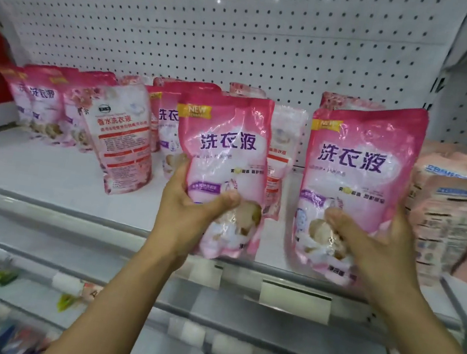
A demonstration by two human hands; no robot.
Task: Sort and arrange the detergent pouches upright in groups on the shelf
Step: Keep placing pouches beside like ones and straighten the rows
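While both hands are holding matching pink pouches upright over the front edge of the shelf (53, 177), the left hand (188, 209) is gripping the left pouch (223, 157) low on its body, thumb pressed across the front panel and the other fingers hidden behind it; the right hand (367, 245) is gripping the right pouch (359, 177) the same way, thumb on the front near the bottom, remaining fingers wrapped behind and out of sight. Neither pouch appears to be resting on the shelf; their bases are hanging just beyond the heels of the palms, over the shelf's lip. Film is dimpling under both thumbs, so the pouches are probably soft and liquid-filled, likely fairly heavy for their size, with glossy skin that may be slippery; the top halves above the fingers are standing without folding, which suggests the fill is giving them some stiffness. Taking hold low, close to the weighted base, looks sensible; pinching the thin top seal would likely let the body swing. Beyond the fingertips, more pink pouches (40, 99) are standing and leaning in loose rows, one paler pouch (122, 142) tilting forward; to the right of the right hand, peach-coloured packs (457, 210) are lying stacked against one another.
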